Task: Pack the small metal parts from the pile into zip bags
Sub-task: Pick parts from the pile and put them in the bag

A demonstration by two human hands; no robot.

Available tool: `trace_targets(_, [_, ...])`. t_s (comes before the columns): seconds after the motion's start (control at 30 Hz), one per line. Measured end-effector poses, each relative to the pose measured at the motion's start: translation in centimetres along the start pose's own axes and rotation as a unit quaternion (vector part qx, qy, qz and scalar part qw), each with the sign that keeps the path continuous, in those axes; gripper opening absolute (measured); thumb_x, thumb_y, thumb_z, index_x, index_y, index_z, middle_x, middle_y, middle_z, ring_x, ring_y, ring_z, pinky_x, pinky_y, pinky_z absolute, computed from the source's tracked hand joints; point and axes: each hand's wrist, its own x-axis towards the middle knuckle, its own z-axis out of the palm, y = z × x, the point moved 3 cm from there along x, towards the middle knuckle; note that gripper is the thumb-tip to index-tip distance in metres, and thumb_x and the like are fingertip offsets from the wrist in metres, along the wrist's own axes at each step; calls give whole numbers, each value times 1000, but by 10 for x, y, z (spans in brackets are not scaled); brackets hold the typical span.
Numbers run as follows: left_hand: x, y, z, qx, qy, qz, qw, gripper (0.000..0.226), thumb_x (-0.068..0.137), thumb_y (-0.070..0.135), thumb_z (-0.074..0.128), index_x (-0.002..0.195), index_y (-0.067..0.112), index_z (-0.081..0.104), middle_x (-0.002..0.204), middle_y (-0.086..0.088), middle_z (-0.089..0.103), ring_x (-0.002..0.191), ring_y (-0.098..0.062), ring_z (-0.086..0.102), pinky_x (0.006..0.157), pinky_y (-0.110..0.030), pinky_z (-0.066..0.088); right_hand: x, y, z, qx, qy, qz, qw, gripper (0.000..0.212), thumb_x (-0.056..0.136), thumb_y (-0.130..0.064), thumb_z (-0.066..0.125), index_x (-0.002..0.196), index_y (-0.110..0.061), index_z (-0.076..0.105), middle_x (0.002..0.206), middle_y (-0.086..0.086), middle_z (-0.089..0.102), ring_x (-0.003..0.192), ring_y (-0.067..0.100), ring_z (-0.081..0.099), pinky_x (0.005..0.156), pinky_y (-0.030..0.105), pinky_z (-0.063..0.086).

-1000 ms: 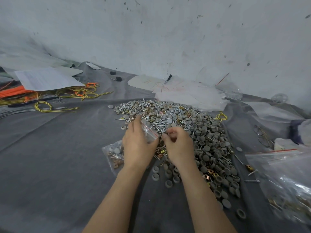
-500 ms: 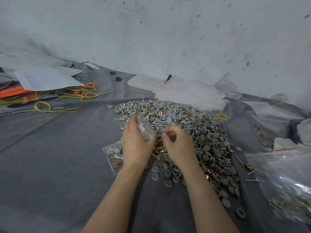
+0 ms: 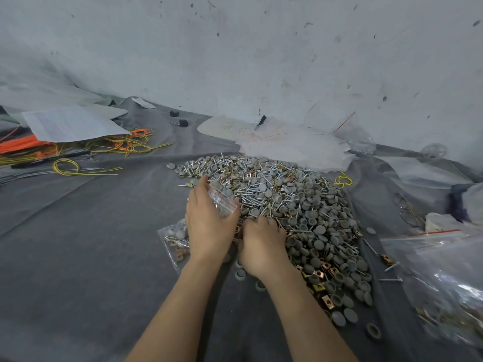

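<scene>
A big pile of small parts [image 3: 295, 212], silver screws, grey round caps and brass square clips, lies on the grey cloth [image 3: 78, 257]. My left hand [image 3: 207, 226] grips a small clear zip bag [image 3: 222, 198] with a red strip, held at the pile's near left edge. My right hand [image 3: 261, 246] is just right of it, fingers curled down into the parts; what they hold is hidden. A filled zip bag [image 3: 175, 241] with caps and brass clips lies under my left wrist.
Large clear bags [image 3: 444, 278] with parts lie at the right. Empty clear bags [image 3: 292, 147] are heaped behind the pile by the wall. Yellow and orange wires [image 3: 78, 158] and a paper sheet [image 3: 70, 124] sit at the far left.
My right hand has dropped from beside the bag's mouth down to the pile's near edge. My left hand and the bag have barely moved.
</scene>
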Motion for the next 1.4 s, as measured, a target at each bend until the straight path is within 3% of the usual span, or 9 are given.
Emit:
trace_targets(0.13, [0, -1, 1, 15, -13, 1, 1000, 81, 80, 25, 74, 146, 12, 29, 141, -7, 43, 133, -22, 37, 111, -37, 30, 6, 13, -15, 183, 129, 32, 974, 12, 96, -20, 51, 106, -14, 53, 102, -1, 58, 98, 18, 56, 87, 31, 46])
trace_targets(0.3, [-6, 2, 7, 77, -98, 43, 991, 89, 78, 27, 75, 148, 13, 22, 144, -6, 39, 133, -22, 36, 110, -43, 31, 11, 21, -23, 402, 198, 27, 894, 7, 90, -16, 62, 87, -22, 59, 80, -16, 56, 74, -6, 53, 63, 2, 40])
trace_targets(0.57, [-6, 4, 5, 61, -91, 45, 993, 83, 79, 26, 73, 147, 12, 27, 143, -7, 42, 131, -23, 38, 109, -41, 33, 12, 15, -21, 447, 170, -34, 878, 15, 97, -19, 50, 98, -28, 62, 94, -15, 65, 92, -3, 61, 81, 14, 47])
trace_targets(0.67, [0, 1, -1, 4, -22, -16, 1000, 80, 82, 27, 72, 147, 12, 28, 145, -7, 40, 134, -22, 35, 112, -37, 29, 12, 21, -21, 334, 188, -7, 924, 5, 93, -23, 57, 94, -23, 62, 84, -17, 58, 77, -5, 55, 69, 10, 44])
trace_targets(0.77, [1, -1, -5, -41, 16, -38, 998, 75, 83, 26, 70, 145, 10, 30, 144, -7, 41, 134, -21, 35, 106, -26, 25, 9, 13, -7, 150, 89, -28, 984, 18, 87, -34, 64, 96, -19, 66, 102, 1, 60, 97, 20, 56, 87, 36, 46])
trace_targets(0.97, [0, 2, -4, -37, 11, -22, 999, 75, 84, 24, 70, 145, 9, 30, 140, -7, 43, 131, -22, 38, 106, -31, 29, 5, -1, 7, 15, 32, -40, 999, 17, 93, -21, 52, 107, -12, 56, 122, 10, 45, 118, 33, 39, 97, 44, 32])
trace_targets(1.2, [-3, 2, 1, 21, -29, -4, 999, 81, 82, 26, 72, 147, 12, 27, 142, -6, 42, 133, -22, 35, 112, -40, 30, 11, 24, -15, 252, 187, 51, 948, 9, 97, -23, 51, 96, -14, 50, 86, -1, 60, 73, 10, 58, 66, 22, 50])
trace_targets(1.3, [-6, 3, 5, 61, -64, 25, 996, 83, 81, 28, 73, 148, 12, 24, 142, -6, 43, 132, -22, 36, 111, -41, 30, 11, 26, -21, 406, 224, 39, 885, 8, 92, -19, 60, 90, -20, 53, 81, -7, 61, 72, 0, 56, 62, 7, 42])
trace_targets(1.4, [-9, 5, 8, 79, -87, 52, 992, 83, 81, 26, 72, 148, 12, 24, 142, -7, 42, 130, -23, 37, 110, -40, 31, 13, 19, -22, 427, 188, -9, 885, 7, 90, -17, 63, 87, -22, 59, 82, -11, 63, 78, -2, 58, 68, 5, 42])
